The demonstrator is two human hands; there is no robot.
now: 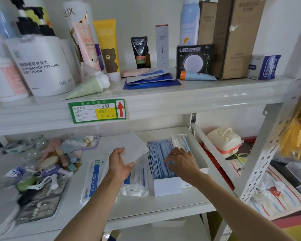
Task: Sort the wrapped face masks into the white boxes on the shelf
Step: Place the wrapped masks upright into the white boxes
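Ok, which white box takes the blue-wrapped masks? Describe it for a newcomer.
Look at the lower shelf, below the green price label. Two white boxes sit side by side; it is the left box, under the right hand, packed with upright blue wrappers.

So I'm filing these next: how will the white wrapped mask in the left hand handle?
The white wrapped mask looks thin and flat, so probably very light. The left hand holds it by one edge and it stays fairly flat, so likely only mildly floppy. Its wrapper seems smooth, perhaps slippery sliding into the white box.
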